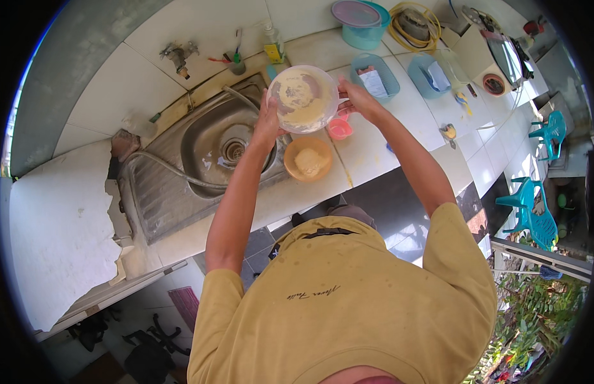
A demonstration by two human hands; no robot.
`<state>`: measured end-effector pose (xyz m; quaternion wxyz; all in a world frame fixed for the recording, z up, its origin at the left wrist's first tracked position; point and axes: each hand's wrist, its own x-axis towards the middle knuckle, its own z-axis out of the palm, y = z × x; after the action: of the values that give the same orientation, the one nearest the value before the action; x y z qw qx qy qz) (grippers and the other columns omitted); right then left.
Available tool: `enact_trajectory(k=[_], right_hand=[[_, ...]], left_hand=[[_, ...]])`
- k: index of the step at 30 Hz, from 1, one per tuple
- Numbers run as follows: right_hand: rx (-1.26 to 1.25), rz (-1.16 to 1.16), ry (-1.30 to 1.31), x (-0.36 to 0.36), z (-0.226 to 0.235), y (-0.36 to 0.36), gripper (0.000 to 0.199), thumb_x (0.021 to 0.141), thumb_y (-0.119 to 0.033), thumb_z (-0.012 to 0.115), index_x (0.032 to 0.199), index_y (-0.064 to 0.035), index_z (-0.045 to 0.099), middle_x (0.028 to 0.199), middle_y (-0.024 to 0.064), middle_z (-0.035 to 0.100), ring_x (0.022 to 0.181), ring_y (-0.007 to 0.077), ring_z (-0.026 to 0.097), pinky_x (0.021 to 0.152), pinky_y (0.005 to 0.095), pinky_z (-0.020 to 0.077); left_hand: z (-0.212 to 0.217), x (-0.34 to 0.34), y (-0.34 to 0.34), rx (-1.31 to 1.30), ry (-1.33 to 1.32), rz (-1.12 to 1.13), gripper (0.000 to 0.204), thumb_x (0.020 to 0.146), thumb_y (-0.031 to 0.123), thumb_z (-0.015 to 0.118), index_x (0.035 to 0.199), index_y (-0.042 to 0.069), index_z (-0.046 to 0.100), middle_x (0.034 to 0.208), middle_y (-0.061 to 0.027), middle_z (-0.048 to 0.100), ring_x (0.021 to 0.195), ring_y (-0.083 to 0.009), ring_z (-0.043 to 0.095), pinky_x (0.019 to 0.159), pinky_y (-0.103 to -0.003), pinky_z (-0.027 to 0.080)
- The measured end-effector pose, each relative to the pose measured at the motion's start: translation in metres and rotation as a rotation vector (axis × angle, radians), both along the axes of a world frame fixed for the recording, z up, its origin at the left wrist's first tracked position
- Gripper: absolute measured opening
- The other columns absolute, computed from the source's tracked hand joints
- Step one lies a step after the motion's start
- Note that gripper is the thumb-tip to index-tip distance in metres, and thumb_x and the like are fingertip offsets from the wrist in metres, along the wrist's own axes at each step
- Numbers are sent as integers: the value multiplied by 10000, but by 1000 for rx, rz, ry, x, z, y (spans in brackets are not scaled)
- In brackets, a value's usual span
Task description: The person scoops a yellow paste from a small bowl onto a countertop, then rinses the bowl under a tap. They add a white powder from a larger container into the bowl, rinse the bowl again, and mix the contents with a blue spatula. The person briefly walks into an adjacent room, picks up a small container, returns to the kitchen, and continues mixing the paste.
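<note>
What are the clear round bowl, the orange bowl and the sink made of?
The clear round bowl: probably glossy plastic, from glints at its rim. Orange round bowl: maybe smooth plastic, from its even colour. Grey metal sink: likely stainless steel, worn, with metallic sheen.

Pale tiled wall (226,22) with metal tap (178,59) above tiled counter (409,121). Steel sink (201,147) set in, ribbed drainboard (156,195) at left. Far left: white slab (60,217), jagged broken edge. Grey wall (73,64) upper left. Dark and pale floor tiles (399,198), sunlit patches. Right: two teal plastic chairs (541,224). Lower right: green foliage (540,320) in daylight, just past pale sill (540,259).
</note>
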<state>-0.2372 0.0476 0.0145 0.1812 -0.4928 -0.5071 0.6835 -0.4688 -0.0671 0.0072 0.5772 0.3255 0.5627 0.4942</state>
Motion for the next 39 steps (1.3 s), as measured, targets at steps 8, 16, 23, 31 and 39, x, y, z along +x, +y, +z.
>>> enact_trajectory(k=[8,16,23,31,39], right_hand=[[1447,581,-713,49,-109,8,187,835,-154,593,988,-71,662,1053,97,643,1046,289,588,715,401,531],[1237,609,-828,83,-21,-38,138,852,-207,643,867,-70,649,763,94,650,724,270,642,649,393,514],[1290,401,-425,68,100,-100,129,881,-177,604,889,-48,602,697,130,642,668,311,643,585,425,483],[1513,561,-734,-57,35,-69,110,814,-112,543,777,-46,624,683,145,651,638,335,650,580,434,508],[1494,659,-674,-69,22,-103,127,783,-104,551,754,-28,648,761,172,673,730,317,674,644,427,530]], left_hand=[[33,18,-10,133,226,129,619,1001,312,304,1547,157,56,1540,-148,244,1349,-288,370,1019,-440,424],[48,3,-27,182,259,126,640,956,150,300,1551,159,64,1570,-118,177,1367,-261,317,1023,-380,424],[53,11,-30,183,237,119,735,860,3,293,1549,115,61,1587,-129,130,1398,-267,270,1085,-354,359],[7,4,-50,381,733,115,759,791,-34,337,1516,14,117,1564,-213,157,1449,-401,121,1183,-422,142],[12,2,-83,491,787,107,772,784,-81,337,1521,50,148,1564,-201,170,1450,-412,107,1181,-437,144]])
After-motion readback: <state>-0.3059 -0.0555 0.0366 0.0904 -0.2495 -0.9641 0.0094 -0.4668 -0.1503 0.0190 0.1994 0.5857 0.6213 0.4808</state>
